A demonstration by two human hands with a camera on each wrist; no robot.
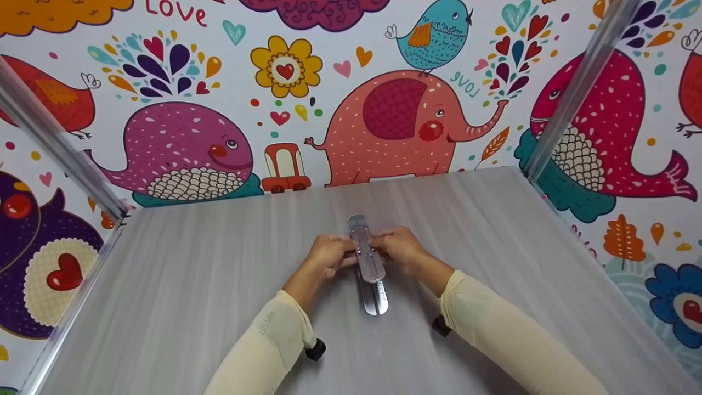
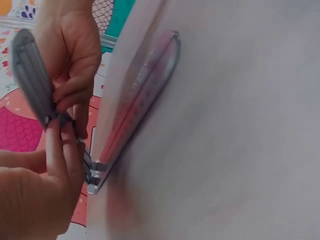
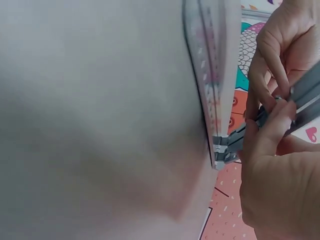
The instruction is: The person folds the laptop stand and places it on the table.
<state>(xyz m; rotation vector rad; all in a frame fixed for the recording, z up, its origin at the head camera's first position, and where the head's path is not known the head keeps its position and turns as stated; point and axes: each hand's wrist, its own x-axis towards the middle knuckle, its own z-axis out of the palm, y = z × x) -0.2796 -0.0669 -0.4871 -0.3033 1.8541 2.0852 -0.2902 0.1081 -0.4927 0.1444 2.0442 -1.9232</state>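
Observation:
A hinged grey metal folding stand (image 1: pixel 373 269) is out in front of me, made of long round-ended plates. Its lower plate (image 2: pixel 137 107) lies low over the table, shiny and slotted along the middle. From a hinge (image 3: pixel 220 150) at the far end, short arms rise to the tilted upper plate (image 2: pixel 31 75). My left hand (image 1: pixel 332 255) pinches the stand's raised part from the left side. Opposite it, my right hand (image 1: pixel 403 249) grips the same part with thumb and fingers. In both wrist views the fingertips of the two hands nearly meet around the joint below the upper plate.
The grey wood-grain table (image 1: pixel 192 285) spreads around the stand. Behind it stands a wall (image 1: pixel 340 33) printed with cartoon animals. Metal posts (image 1: pixel 581 88) rise at the table's back corners, and a metal edge (image 1: pixel 71 312) runs down the left side.

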